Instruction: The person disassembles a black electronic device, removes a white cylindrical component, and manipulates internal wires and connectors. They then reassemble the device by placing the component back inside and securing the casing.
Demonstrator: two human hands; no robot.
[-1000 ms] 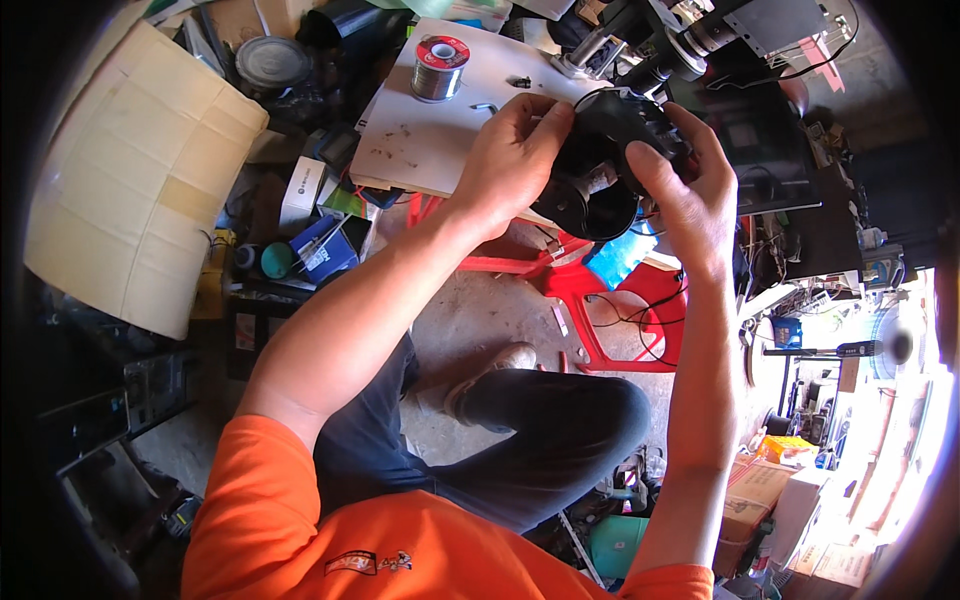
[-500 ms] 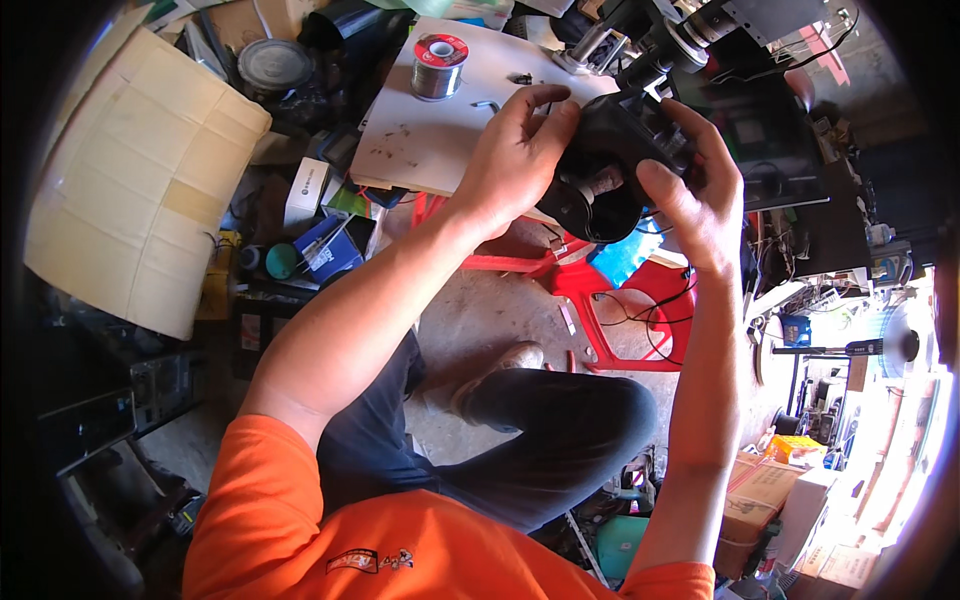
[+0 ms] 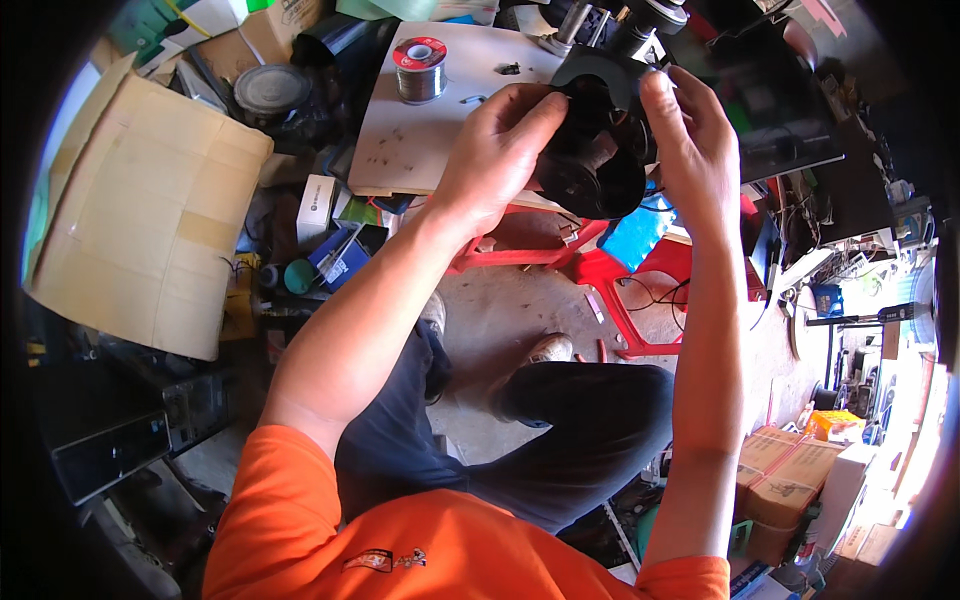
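The left hand [image 3: 500, 150] has its fingers clamped on the left edge of a black hollow housing [image 3: 625, 180], which is held in the air near the right side of the white counter [image 3: 415, 145]. The right hand [image 3: 697, 140] is at the housing's upper right edge, but I cannot tell if its fingers are closed on it. On the counter stands a spool of wire [image 3: 420, 75].

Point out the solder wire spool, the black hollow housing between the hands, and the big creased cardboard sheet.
Solder wire spool [image 3: 421, 84]: head view, on the wound silver wire.
Black hollow housing [image 3: 606, 140]: head view, in its dark hollow middle.
Creased cardboard sheet [image 3: 150, 215]: head view, on its broad tan face.
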